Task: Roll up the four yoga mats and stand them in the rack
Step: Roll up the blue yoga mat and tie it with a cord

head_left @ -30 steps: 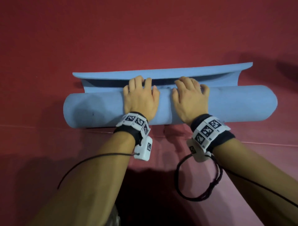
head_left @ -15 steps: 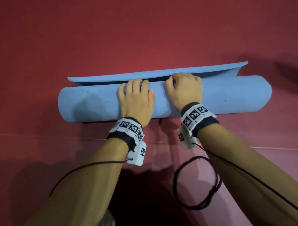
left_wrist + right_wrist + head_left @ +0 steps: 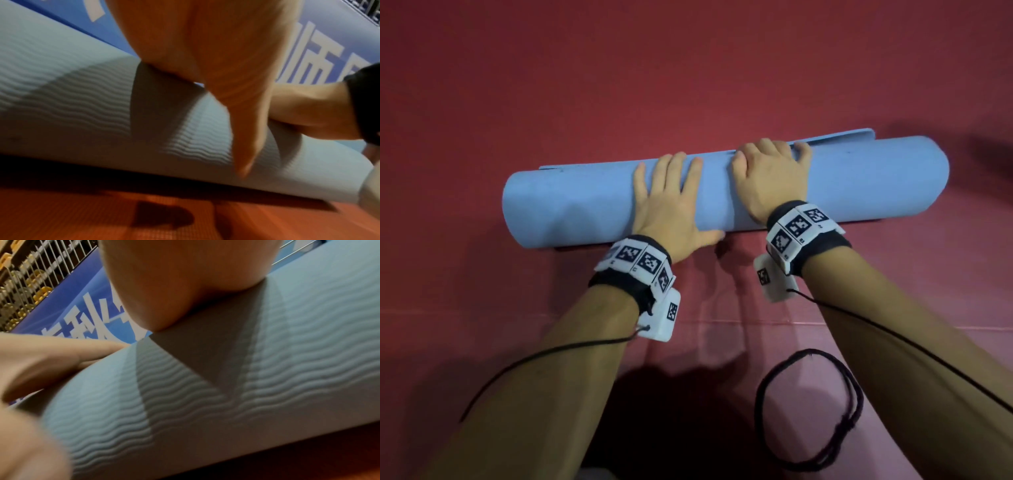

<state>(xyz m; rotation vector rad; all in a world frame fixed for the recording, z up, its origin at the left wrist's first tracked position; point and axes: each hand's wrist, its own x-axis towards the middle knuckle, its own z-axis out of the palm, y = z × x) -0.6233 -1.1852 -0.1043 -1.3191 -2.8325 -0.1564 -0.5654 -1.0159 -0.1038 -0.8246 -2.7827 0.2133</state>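
The blue mat (image 3: 876,185) lies rolled on the red floor (image 3: 688,68), its free edge a thin strip at 12 o'clock. The left hand (image 3: 671,205) presses flat-fingered on top, and the right hand (image 3: 767,178) curls over the far side. The mat looks like soft, light, springy foam with a grippy ribbed skin, so I'd clasp it round the middle to stop it unrolling.

Hidden and cut-off parts
Right hand (image 3: 768,178) fingertips hidden behind blue mat (image 3: 876,185); banner (image 3: 82,313) lettering cut off, unreadable; both wrist views blurred.

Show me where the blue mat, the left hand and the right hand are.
mat (image 3: 876,185): head view, bare right part of the roll.
left hand (image 3: 671,209): head view, back of the hand.
right hand (image 3: 768,180): head view, back of the hand.
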